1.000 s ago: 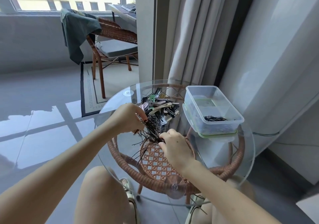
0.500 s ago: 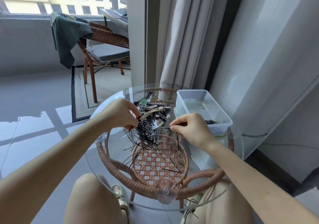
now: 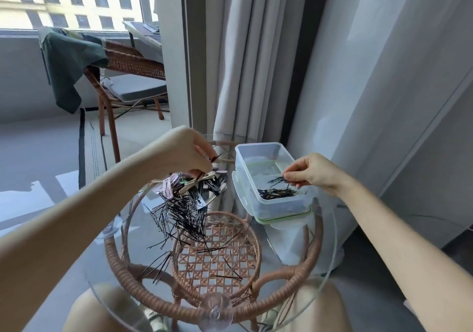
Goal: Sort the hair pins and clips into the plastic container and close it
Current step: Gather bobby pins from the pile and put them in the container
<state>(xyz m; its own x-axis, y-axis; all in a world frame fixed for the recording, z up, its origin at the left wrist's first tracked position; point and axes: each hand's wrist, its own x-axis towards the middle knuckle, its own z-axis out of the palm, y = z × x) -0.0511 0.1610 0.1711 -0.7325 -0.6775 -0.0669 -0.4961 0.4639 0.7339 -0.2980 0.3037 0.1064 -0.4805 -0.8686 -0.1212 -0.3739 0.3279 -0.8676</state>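
A clear plastic container [image 3: 266, 150] stands open on its green-edged lid [image 3: 281, 217] at the table's far right, with some black hair pins [image 3: 277, 193] on its floor. My right hand [image 3: 311, 171] hovers over the container, pinching a few black pins just above that small heap. A big pile of black hair pins [image 3: 183, 212] lies on the glass table top, with pink, beige and black hair clips [image 3: 202, 184] behind it. My left hand [image 3: 185, 153] is raised above the clips, its fingertips closed on a dark pin.
The round glass table [image 3: 323, 267] rests on a rattan frame [image 3: 217, 308]; loose pins are scattered toward its near side. Grey curtains [image 3: 245, 57] hang just behind the container. A rattan chair [image 3: 128, 75] with a green cloth stands farther back left. My knees are under the table.
My right hand carried a pinch of pins from the pile rightward to over the container. My left hand lifted up and away from the pile toward the clips.
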